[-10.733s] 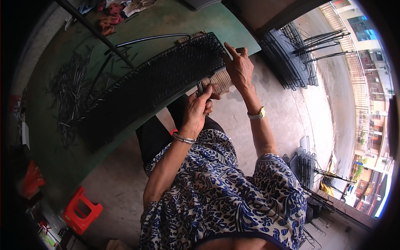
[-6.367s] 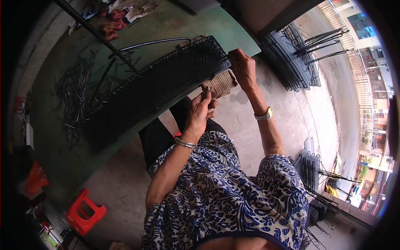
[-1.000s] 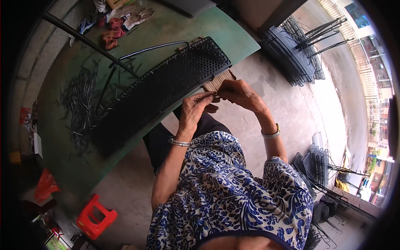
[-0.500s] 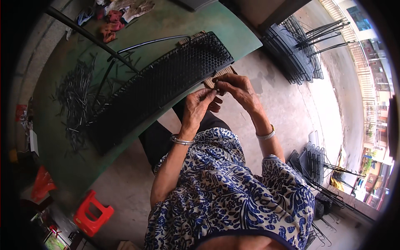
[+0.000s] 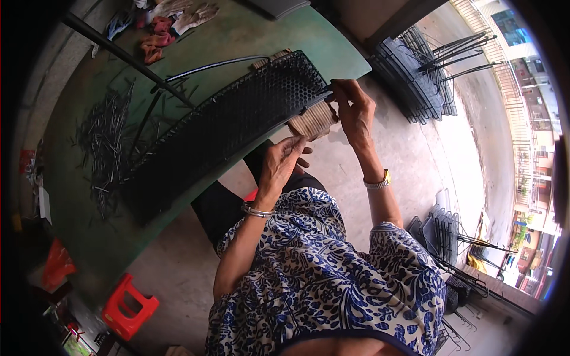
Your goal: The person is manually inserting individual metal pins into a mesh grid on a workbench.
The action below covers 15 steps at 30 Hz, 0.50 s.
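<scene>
A long black mesh rack (image 5: 243,107) lies slantwise along the near edge of the green table, its right end toward me. At that end's corner, my right hand (image 5: 356,113) pinches with thumb and forefinger; whatever sits between them is too small and dark to name. My left hand (image 5: 281,163) is lower and to the left, thumb and fingers pressed together close to the corrugated cardboard (image 5: 313,121). That cardboard sticks out from under the rack past the table edge. What the left fingertips hold, if anything, cannot be made out.
Loose thin black metal rods (image 5: 110,139) lie heaped on the green table (image 5: 83,249) at left. Gloves and rags (image 5: 169,26) are at the back. A red stool (image 5: 129,306) stands on the floor, lower left. Stacked black wire racks (image 5: 409,74) stand at right.
My hands have parted. The right one has moved up and right to the rack's corner, while the left stays low. More of the cardboard shows between them.
</scene>
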Each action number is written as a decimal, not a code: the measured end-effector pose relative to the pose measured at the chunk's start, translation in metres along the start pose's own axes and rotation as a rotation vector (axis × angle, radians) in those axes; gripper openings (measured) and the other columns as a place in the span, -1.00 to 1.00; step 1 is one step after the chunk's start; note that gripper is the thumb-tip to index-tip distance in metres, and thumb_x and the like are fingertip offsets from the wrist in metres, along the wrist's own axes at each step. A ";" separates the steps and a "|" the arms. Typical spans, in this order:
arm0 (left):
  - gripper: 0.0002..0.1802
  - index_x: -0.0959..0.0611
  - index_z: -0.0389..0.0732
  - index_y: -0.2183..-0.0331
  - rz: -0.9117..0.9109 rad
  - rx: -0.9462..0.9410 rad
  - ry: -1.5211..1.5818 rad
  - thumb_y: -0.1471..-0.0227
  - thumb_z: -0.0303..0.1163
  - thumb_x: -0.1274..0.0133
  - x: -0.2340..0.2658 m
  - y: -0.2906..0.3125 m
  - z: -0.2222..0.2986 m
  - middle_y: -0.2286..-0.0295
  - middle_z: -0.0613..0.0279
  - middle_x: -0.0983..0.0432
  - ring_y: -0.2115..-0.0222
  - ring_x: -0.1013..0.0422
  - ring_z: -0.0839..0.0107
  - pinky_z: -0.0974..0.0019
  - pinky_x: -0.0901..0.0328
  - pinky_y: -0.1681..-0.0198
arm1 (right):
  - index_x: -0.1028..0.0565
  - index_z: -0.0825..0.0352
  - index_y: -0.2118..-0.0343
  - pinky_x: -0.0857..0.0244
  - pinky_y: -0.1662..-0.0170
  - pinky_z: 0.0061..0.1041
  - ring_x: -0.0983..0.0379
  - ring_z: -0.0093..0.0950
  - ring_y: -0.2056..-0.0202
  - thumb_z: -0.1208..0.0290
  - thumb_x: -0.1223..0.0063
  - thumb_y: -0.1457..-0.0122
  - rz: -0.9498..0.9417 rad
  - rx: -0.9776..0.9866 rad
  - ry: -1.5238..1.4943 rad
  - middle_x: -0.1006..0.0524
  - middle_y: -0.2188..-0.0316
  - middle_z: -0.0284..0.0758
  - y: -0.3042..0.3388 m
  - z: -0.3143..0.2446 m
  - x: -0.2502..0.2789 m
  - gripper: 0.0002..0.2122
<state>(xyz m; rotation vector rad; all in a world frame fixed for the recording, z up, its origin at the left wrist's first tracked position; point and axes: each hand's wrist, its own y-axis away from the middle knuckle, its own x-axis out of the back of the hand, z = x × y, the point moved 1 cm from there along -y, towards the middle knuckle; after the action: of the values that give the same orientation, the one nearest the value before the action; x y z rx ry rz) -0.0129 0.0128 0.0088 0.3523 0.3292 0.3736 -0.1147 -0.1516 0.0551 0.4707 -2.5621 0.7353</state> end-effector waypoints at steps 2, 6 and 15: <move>-0.56 -0.57 -0.33 0.14 -0.035 0.011 0.001 -0.17 -0.13 0.01 0.002 0.004 -0.008 0.39 0.16 -0.60 0.56 -0.47 0.55 0.55 -0.34 0.53 | -0.52 0.39 0.24 -0.37 0.35 -0.59 -0.54 -0.57 0.43 0.60 -0.06 -0.13 0.051 0.099 0.053 -0.59 0.44 -0.26 -0.007 0.012 -0.007 -0.86; -0.61 -0.59 -0.30 0.17 0.021 0.041 0.018 -0.19 -0.16 0.04 0.010 0.012 -0.016 0.42 0.19 -0.59 0.55 -0.46 0.56 0.54 -0.35 0.53 | -0.52 0.40 0.29 -0.37 0.36 -0.56 -0.55 -0.50 0.45 0.61 -0.05 -0.12 0.022 0.117 0.097 -0.58 0.47 -0.24 -0.014 0.025 -0.014 -0.90; -0.63 -0.60 -0.28 0.17 0.078 0.015 0.003 -0.20 -0.17 0.05 0.020 0.024 -0.024 0.43 0.21 -0.59 0.55 -0.46 0.57 0.54 -0.36 0.52 | -0.53 0.38 0.27 -0.36 0.40 -0.56 -0.52 -0.49 0.50 0.60 -0.04 -0.12 -0.052 0.159 0.072 -0.58 0.46 -0.22 -0.014 0.029 -0.014 -0.88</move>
<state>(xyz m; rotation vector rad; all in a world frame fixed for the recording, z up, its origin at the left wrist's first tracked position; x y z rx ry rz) -0.0119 0.0486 -0.0082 0.3801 0.3224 0.4480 -0.1053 -0.1765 0.0321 0.5491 -2.4261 0.9237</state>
